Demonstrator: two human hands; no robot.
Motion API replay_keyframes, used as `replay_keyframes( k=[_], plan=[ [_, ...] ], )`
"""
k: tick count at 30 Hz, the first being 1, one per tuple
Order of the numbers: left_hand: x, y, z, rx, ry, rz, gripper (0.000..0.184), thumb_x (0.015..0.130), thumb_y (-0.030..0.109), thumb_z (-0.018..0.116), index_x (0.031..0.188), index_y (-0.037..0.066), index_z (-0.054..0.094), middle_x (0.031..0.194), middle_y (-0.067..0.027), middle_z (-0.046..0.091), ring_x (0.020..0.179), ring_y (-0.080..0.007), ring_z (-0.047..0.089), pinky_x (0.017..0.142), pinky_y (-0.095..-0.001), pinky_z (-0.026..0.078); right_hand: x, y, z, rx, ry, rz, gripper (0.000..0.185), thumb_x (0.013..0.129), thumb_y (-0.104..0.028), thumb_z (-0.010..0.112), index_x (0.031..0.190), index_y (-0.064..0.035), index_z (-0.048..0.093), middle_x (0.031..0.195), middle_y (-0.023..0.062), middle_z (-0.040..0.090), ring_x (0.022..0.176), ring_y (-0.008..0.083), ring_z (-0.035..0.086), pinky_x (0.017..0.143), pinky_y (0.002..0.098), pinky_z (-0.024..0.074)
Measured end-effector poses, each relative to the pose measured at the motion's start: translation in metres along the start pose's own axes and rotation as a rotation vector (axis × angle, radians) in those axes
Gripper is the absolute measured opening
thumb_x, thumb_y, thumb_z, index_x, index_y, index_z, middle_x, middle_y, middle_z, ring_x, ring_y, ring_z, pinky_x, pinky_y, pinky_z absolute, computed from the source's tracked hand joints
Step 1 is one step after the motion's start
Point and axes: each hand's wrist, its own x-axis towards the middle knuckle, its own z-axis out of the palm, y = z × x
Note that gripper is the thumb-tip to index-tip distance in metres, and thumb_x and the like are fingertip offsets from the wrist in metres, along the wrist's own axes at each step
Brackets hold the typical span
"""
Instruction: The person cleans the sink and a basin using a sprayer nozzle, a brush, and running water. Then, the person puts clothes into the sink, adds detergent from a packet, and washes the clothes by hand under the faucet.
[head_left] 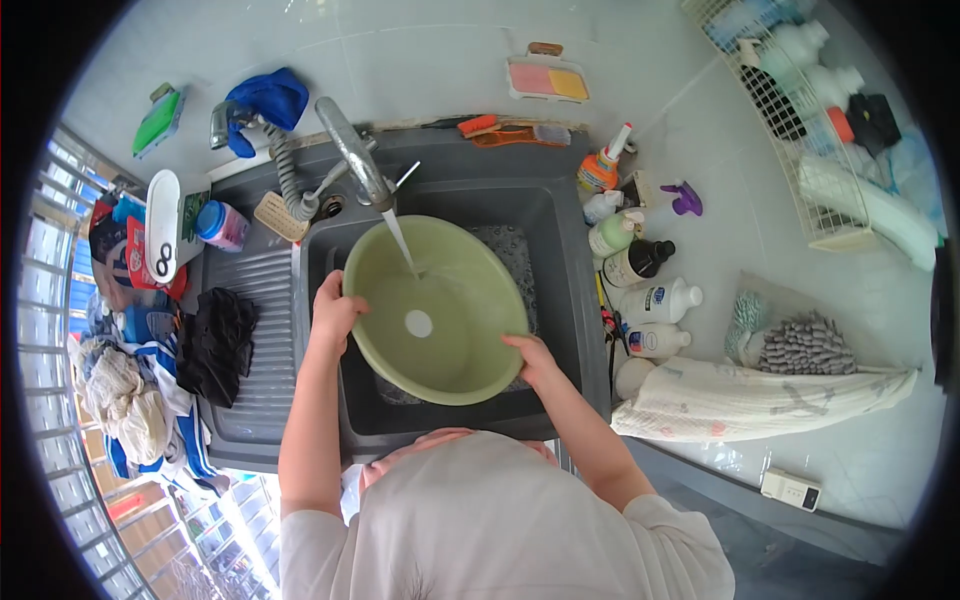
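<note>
The round, smooth green plastic basin [455, 340] is held over the dark, matte sink [562, 300], under the curved, shiny metal faucet [350, 150], whose thin stream of water [405, 243] falls inside its rim. The left hand [338, 308] grips the basin's left edge, thumb over the rim, and the right hand [532, 358] is closed on the lower right edge in the same way; the basin looks tilted, and whether it touches the sink floor cannot be told. A pale round patch shows on its smooth bottom. Between basin and sink wall the room is widest on the right, where small droplets or bubbles speckle the sink floor, and narrower on the left, near the left hand; a strip also shows along the near side. Left of the sink, the ridged drainboard [268, 350] has straight parallel grooves, with a crumpled black cloth [217, 345] over its outer part and a ribbed, flexible hose [283, 165] hanging at its back. Just beyond the sink's right edge, rounded plastic bottles [650, 300] stand or lie in a close row, limiting the room there, near a soft, wrinkled white cloth [740, 400]
</note>
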Motion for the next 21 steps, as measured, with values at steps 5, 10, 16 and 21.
replay_keyframes(
  k=[5,10,16,21],
  plan=[
    [-0.041,0.016,0.016,-0.098,0.177,0.188,0.027,0.059,-0.015,0.048,0.079,0.002,0.054,0.073,-0.0004,0.055,0.066,-0.0098,0.051,0.057,-0.0227,0.040,0.017,0.004,0.058,-1.289,0.721,-1.068,0.054,0.082,-0.027,0.073,0.119,0.0018,0.046,0.107,0.0146,0.059,0.097,0.0273,0.060,0.082,0.0424,0.0479],
    [-0.073,0.028,0.020,-0.213,0.249,0.237,0.024,0.059,-0.015,0.048,0.073,0.004,0.050,0.067,0.0011,0.052,0.056,-0.0057,0.043,0.054,-0.0196,0.036,0.044,-0.036,0.152,-0.340,-0.272,-0.424,0.037,0.093,-0.034,0.058,0.105,0.0007,0.058,0.100,0.0121,0.062,0.093,0.0254,0.060,0.083,0.0378,0.0482],
    [-0.102,0.029,0.019,-0.086,0.403,0.334,0.024,0.079,-0.001,0.067,0.067,0.006,0.047,0.063,0.0054,0.049,0.058,-0.0027,0.039,0.052,-0.0203,0.032,0.062,-0.060,0.236,0.083,-0.547,0.058,0.036,0.097,-0.035,0.048,0.095,-0.0020,0.061,0.088,0.0088,0.063,0.085,0.0207,0.061,0.083,0.0354,0.0492],
    [-0.116,0.032,0.023,-0.180,0.507,0.324,0.025,0.089,0.009,0.066,0.070,0.006,0.050,0.066,0.0032,0.054,0.057,-0.0032,0.045,0.051,-0.0201,0.034,0.040,-0.029,0.278,0.192,-0.710,-0.238,0.034,0.096,-0.034,0.050,0.093,-0.0032,0.064,0.089,0.0085,0.065,0.084,0.0171,0.062,0.080,0.0340,0.0495]
  ],
)
